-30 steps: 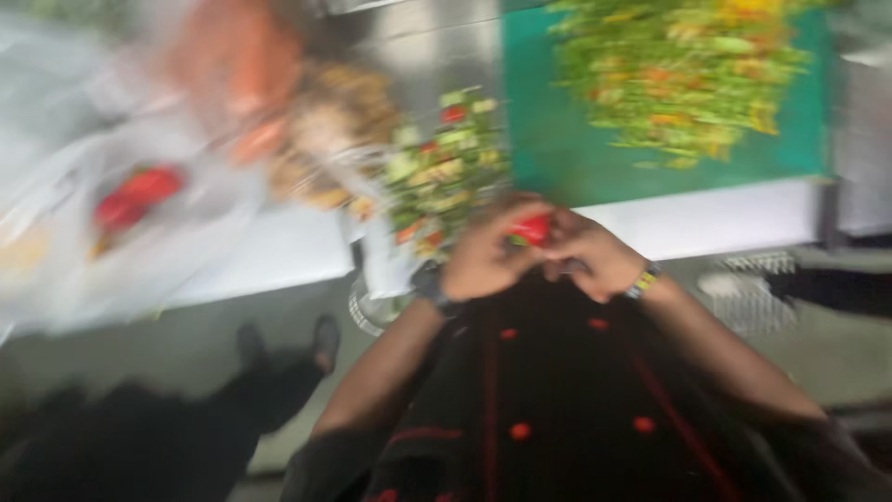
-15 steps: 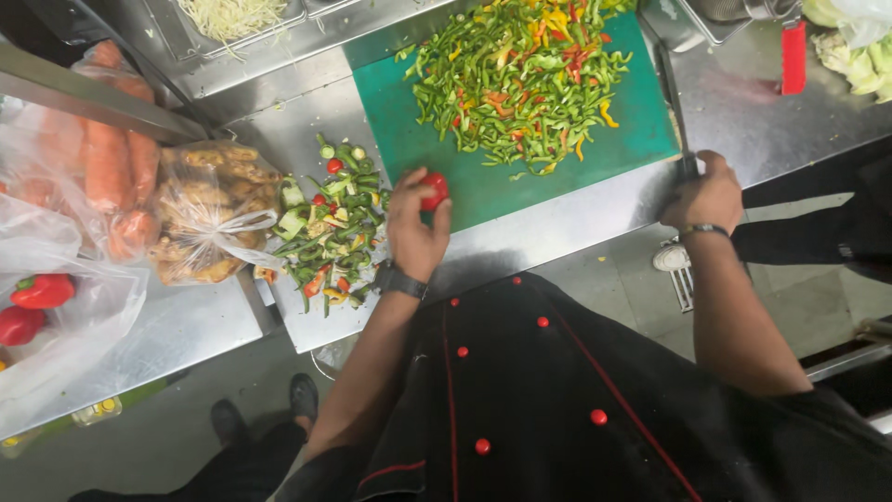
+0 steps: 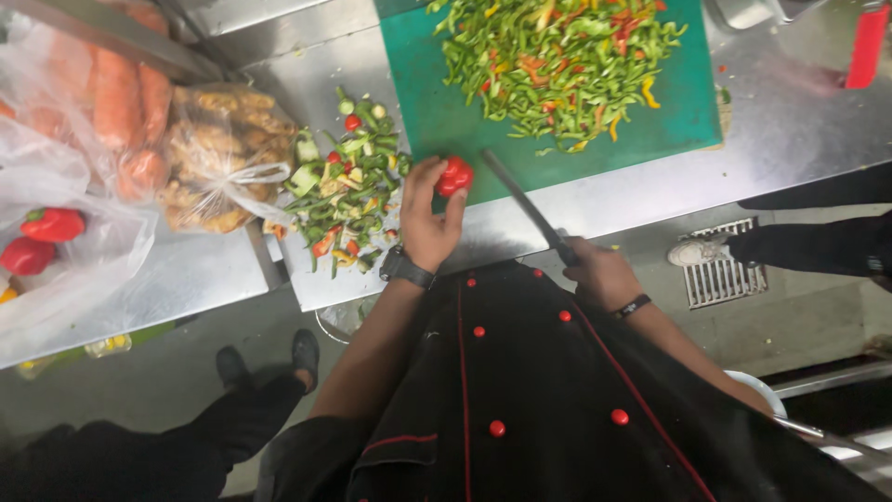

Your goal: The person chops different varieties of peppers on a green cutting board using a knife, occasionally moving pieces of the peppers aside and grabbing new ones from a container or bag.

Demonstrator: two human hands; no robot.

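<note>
My left hand [image 3: 429, 218] grips a small red pepper piece [image 3: 454, 175] at the near edge of the green cutting board [image 3: 437, 102]. My right hand [image 3: 599, 272] is closed on the handle of a knife [image 3: 520, 200], whose dark blade points up and left toward the pepper piece. A large heap of chopped green, red and yellow peppers [image 3: 557, 60] covers the far part of the board. Left of my left hand lies a pile of pepper stems and scraps [image 3: 348, 191] on the steel counter [image 3: 771, 139].
Clear bags at the left hold carrots [image 3: 116, 98], ginger [image 3: 218, 167] and whole red peppers [image 3: 51, 225]. A red object [image 3: 869, 42] lies at the counter's far right. Another person's shoe [image 3: 699, 251] stands by a floor drain [image 3: 720, 270]. My own shoes [image 3: 269, 358] show below the counter.
My right hand has lifted the knife off the board's right side and brought it near my body, blade toward the pepper piece. My left hand keeps the pepper piece at the board's near edge.
</note>
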